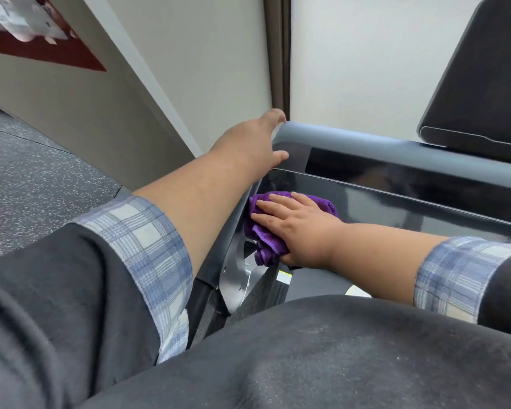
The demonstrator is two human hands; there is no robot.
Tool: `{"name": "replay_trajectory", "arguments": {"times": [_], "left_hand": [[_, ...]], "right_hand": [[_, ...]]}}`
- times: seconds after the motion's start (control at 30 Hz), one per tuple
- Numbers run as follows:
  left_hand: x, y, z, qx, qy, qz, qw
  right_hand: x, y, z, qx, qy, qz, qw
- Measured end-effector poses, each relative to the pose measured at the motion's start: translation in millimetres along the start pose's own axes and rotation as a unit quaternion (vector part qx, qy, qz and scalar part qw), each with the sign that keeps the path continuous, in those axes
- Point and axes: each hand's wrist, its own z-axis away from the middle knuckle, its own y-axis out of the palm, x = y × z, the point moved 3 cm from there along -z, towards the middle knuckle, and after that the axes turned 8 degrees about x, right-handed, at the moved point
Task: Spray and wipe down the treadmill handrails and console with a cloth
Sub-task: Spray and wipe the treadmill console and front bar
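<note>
The treadmill console [396, 199] is a glossy black panel with a grey top rail [366, 143] running from centre to right. A purple cloth [263, 234] lies bunched at the console's left end. My right hand [292, 228] lies flat on the cloth with straight fingers, pressing it against the panel, while the thumb curls under its lower edge. My left hand [257, 143] reaches forward and grips the left end of the grey rail, fingers over the top and thumb below. No spray bottle is in view.
A black tilted screen [484, 84] stands at the upper right above the console. A white wall with a dark vertical strip [278, 54] is close behind. Speckled dark flooring [27, 178] lies to the left. The treadmill's frame bracket [233, 276] sits below the cloth.
</note>
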Motion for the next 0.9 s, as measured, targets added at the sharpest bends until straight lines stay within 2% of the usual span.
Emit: {"name": "replay_trajectory", "arguments": {"times": [0.37, 0.5, 0.57, 0.63, 0.7, 0.73, 0.8, 0.83, 0.9], "left_hand": [[-2.2, -7.6, 17.6, -0.037, -0.031, 0.102, 0.994], [16.6, -6.6, 66.5, -0.099, -0.076, 0.201, 0.972], [18.5, 2.8, 95.3, -0.110, -0.079, 0.231, 0.963], [13.9, 13.8, 120.3, -0.100, -0.076, 0.254, 0.959], [8.0, 24.0, 142.1, -0.103, -0.073, 0.288, 0.949], [5.5, 29.2, 152.1, -0.111, -0.072, 0.302, 0.944], [1.5, 41.5, 170.1, -0.137, -0.063, 0.312, 0.938], [-0.5, 47.8, 178.5, -0.146, -0.061, 0.313, 0.937], [-1.9, 60.0, 193.1, -0.144, -0.067, 0.315, 0.936]], "right_hand": [[-0.5, -0.2, 1.4, 0.003, 0.001, 0.007, 1.000], [-0.8, -2.3, 9.4, -0.049, 0.012, -0.050, 0.997], [-8.3, -15.4, 19.1, -0.130, 0.039, -0.174, 0.975], [-21.0, -35.9, 27.9, -0.242, 0.082, -0.312, 0.915], [-36.6, -56.0, 29.0, -0.329, 0.124, -0.367, 0.861], [-42.8, -67.9, 26.2, -0.357, 0.132, -0.355, 0.854], [-56.4, -87.7, 11.6, -0.346, 0.129, -0.295, 0.881], [-65.5, -92.0, -0.5, -0.297, 0.137, -0.250, 0.911], [-81.8, -93.8, -26.7, -0.174, 0.175, -0.089, 0.965]]}}
